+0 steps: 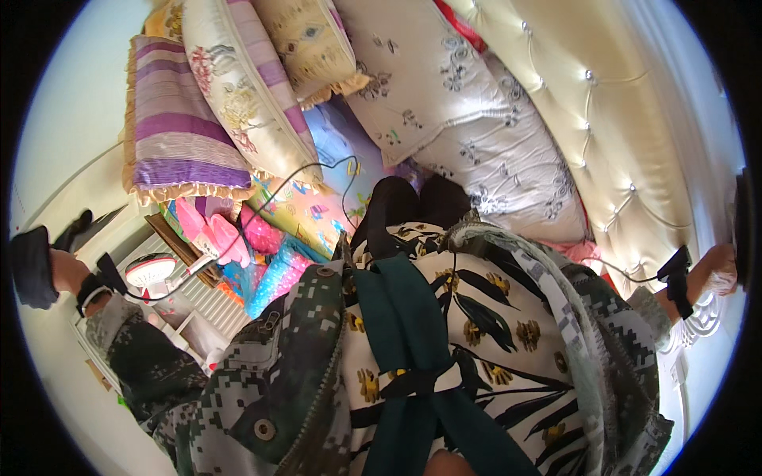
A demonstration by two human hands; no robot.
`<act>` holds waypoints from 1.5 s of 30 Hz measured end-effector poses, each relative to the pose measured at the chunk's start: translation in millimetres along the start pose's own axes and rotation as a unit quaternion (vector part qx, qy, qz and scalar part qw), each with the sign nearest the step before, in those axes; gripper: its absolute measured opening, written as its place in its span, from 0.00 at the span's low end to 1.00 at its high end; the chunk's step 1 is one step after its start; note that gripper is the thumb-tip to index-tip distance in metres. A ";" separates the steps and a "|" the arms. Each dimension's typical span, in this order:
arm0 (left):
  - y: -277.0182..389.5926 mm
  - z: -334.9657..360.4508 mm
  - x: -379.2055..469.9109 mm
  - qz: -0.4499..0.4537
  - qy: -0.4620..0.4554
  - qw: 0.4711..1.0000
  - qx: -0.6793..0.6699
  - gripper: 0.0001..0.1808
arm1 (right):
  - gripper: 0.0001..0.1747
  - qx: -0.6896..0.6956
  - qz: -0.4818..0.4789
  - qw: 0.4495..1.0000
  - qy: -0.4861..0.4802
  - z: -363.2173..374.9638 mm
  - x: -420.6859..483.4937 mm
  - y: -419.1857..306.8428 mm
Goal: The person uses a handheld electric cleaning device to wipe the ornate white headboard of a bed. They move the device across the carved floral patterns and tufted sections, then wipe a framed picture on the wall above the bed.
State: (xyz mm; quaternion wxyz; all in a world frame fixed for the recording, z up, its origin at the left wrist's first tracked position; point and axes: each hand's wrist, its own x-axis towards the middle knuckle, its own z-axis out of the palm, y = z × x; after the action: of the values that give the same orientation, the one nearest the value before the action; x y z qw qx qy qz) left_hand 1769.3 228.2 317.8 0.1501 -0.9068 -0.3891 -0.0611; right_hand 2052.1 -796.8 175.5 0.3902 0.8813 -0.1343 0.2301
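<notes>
My left hand (64, 272) is at the far left, raised out to the side, with a black strap and a band at the wrist. A dark padded object (33, 268) covers its outer part, so the fingers are hidden. Out at the far right is my right hand (717, 271), with a black strap (677, 282) on its wrist. Its fingers meet a dark object (742, 229) cut off by the picture's rim; I cannot tell whether they grip it. Thin black cables (268, 199) run from both wrist straps. My black-covered feet (390, 199) are below me, between the pillows.
A cream tufted headboard (595, 131) curves along the right, beside large floral pillows (428, 83). Purple striped pillows (178, 119) and an embroidered cushion (232, 89) are stacked at upper left. Pink plush ears (211, 232) and shiny coloured packages (277, 273) lie below. White coiled cords (702, 324) hang at right.
</notes>
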 end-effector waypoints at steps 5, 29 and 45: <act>-87.8 -58.7 -15.0 -0.124 0.151 0.964 -0.183 0.08 | 0.15 0.178 0.012 0.976 0.125 -52.3 -0.6 -43.3; 493.8 -270.0 93.4 0.400 0.104 0.719 -0.559 0.40 | 0.19 0.641 0.117 0.712 0.261 -377.3 69.9 -63.7; 505.0 -247.9 41.7 0.526 0.253 0.574 -0.574 0.28 | 0.19 0.519 0.153 0.799 0.263 -394.8 119.8 -114.2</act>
State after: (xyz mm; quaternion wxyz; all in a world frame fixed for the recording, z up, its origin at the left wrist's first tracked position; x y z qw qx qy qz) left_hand 2165.1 -151.7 448.6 -0.3040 -0.7959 0.3267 -0.4092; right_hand 2083.6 -432.4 398.0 -0.1454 0.8254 -0.0196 0.5451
